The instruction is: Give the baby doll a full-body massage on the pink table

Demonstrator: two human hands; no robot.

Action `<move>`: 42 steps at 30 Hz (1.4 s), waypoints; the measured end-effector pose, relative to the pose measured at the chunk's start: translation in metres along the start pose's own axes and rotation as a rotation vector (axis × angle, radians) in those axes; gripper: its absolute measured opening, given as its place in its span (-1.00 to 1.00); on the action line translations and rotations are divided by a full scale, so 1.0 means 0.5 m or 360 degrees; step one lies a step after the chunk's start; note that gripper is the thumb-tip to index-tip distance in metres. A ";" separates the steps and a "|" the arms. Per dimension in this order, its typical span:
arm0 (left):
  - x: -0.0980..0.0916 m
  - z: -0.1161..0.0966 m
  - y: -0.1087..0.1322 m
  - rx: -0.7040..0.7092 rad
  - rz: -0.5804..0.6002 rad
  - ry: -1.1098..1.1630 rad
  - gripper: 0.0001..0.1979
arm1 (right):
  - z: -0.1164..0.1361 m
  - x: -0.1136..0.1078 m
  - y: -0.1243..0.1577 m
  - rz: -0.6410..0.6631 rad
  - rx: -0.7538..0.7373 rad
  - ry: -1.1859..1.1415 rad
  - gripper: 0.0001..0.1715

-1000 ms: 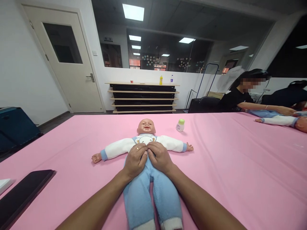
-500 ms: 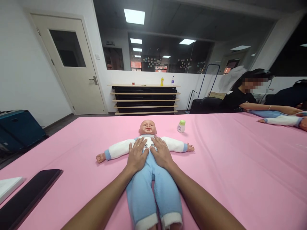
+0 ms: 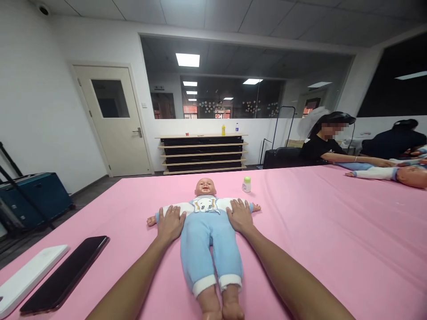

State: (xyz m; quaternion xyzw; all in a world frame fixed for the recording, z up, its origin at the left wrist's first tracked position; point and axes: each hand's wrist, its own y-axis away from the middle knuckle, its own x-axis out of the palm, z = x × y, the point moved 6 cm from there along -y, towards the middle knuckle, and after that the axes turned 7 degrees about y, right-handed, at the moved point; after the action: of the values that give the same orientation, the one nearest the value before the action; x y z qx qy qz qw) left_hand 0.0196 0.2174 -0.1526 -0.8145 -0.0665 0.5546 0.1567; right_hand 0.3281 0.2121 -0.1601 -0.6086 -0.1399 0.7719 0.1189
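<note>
A baby doll [image 3: 209, 226] lies on its back with its head away from me and both arms spread wide. It wears a white top with an elephant face and light blue trousers. My left hand [image 3: 171, 222] lies flat, fingers spread, across the doll's sleeve on the left side. On the other sleeve rests my right hand [image 3: 240, 215], also flat and open. Neither hand grips anything. Beyond the doll's arm on the right stands a small white bottle with a green cap [image 3: 246, 184].
Pink cloth [image 3: 300, 249] covers the table. A black phone [image 3: 66, 275] and a white slab-like device [image 3: 31, 278] lie at the left. Across the table to the right, a person [image 3: 328, 140] reaches toward another doll [image 3: 383, 173]. A blue suitcase [image 3: 36, 195] stands on the floor.
My hands have slid outward from the doll's chest onto its sleeves, uncovering the elephant face. The view has tilted up, bringing more ceiling and the doll's feet into sight.
</note>
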 end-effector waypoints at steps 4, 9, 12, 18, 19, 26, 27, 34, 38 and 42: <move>-0.011 0.021 -0.001 -0.0092 -0.0099 -0.0046 -0.46 | -0.036 -0.002 0.001 -0.0120 0.0238 0.0128 -0.35; -0.010 0.069 -0.010 -0.0150 -0.0080 -0.0094 -0.51 | -0.096 0.004 -0.010 -0.0209 0.0543 0.0042 -0.38; -0.017 0.101 -0.018 -0.0149 -0.0078 -0.0130 -0.44 | -0.143 0.010 -0.017 -0.0110 0.0721 -0.0100 -0.34; -0.028 0.166 -0.017 -0.0608 -0.0190 -0.0170 -0.61 | -0.161 0.010 -0.025 -0.0007 0.0543 -0.0158 -0.29; -0.030 0.174 -0.014 -0.0658 -0.0220 -0.0160 -0.63 | -0.163 0.011 -0.024 -0.0017 0.0566 -0.0140 -0.33; -0.064 0.193 -0.006 -0.0711 -0.0547 0.0220 -0.58 | -0.161 -0.024 -0.014 -0.0473 0.0714 -0.0188 -0.42; -0.071 0.186 -0.007 -0.0673 -0.0623 0.0335 -0.57 | -0.152 -0.037 -0.012 -0.0618 0.0672 -0.0241 -0.41; -0.073 0.086 -0.013 -0.0364 -0.0902 0.1272 -0.22 | -0.091 -0.051 -0.002 -0.0942 0.0576 -0.1135 -0.04; -0.039 0.036 -0.021 -0.0341 -0.0634 0.1629 -0.06 | -0.084 -0.019 -0.008 -0.0826 0.0653 -0.1722 0.24; -0.032 0.007 -0.018 -0.0206 -0.0491 0.1612 -0.28 | -0.051 -0.012 -0.016 -0.0672 0.0446 -0.1916 -0.04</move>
State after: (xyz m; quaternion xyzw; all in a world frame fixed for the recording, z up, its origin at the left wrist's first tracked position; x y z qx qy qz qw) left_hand 0.0111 0.2220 -0.1366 -0.9690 -0.1355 0.0571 0.1984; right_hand 0.3546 0.2194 -0.1575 -0.0080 -0.1966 0.9488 0.2472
